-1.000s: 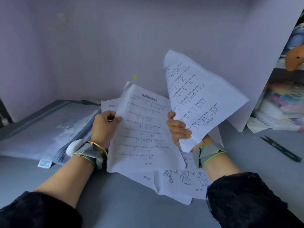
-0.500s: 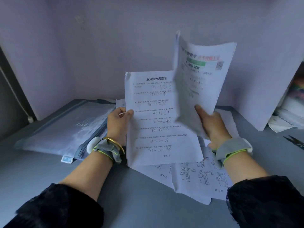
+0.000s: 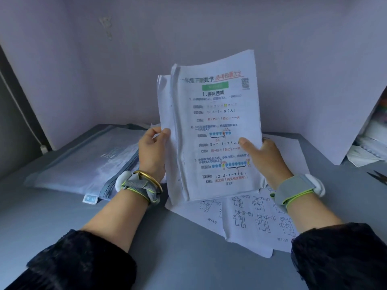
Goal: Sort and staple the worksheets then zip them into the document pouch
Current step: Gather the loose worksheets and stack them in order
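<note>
White paper worksheet stack (image 3: 217, 130) bears black and red print (one green banner); left of it, a translucent blue-grey document pouch (image 3: 88, 162); grey tabletop (image 3: 178, 254).

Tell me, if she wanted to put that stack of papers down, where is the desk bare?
Bare desk lies in front, between the forearms, below the loose sheets. Another patch sits front-left, below the document pouch. The middle is crowded: pouch left, loose sheets under the held stack, scissors at far right.

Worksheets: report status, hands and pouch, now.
Left hand and right hand both gripping the worksheet stack, upright. Loose sheets on desk. Document pouch left, untouched. No stapler seen.
</note>
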Demonstrator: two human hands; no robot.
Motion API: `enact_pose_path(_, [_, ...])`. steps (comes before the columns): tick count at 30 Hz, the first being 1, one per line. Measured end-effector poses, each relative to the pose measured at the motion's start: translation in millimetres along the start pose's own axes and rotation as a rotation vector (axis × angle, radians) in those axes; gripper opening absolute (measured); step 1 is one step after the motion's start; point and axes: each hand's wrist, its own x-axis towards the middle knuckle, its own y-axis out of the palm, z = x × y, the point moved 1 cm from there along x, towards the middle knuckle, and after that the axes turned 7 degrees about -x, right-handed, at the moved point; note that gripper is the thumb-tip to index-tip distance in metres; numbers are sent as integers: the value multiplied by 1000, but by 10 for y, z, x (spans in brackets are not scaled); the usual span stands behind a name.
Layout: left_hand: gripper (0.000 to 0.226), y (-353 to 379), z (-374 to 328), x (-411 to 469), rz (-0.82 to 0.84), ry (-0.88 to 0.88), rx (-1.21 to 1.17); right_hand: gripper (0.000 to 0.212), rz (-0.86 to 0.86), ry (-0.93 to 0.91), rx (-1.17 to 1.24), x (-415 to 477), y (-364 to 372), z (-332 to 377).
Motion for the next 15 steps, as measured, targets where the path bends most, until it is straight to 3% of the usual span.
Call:
enact_pose_path(4, [21,56,-72,-59,65,92,-24,48,-113,-49,20,-6,61,28])
enact_pose_path(7, [42,116,-141,-104,258,79,-79,39,-256,-80,151,-37,22,77])
enact_pose_path(10, [27,146,-136,-127,304,140,44,14,-321,-181,285,-89,-4,136])
enact_pose_path(13, [17,165,-107,-159,289,211,112,44,-360,-319,416,-120,-33,178])
enact_pose_path(15, [20,161,-100,-161,273,213,137,57,-334,-316,484,-106,-45,172])
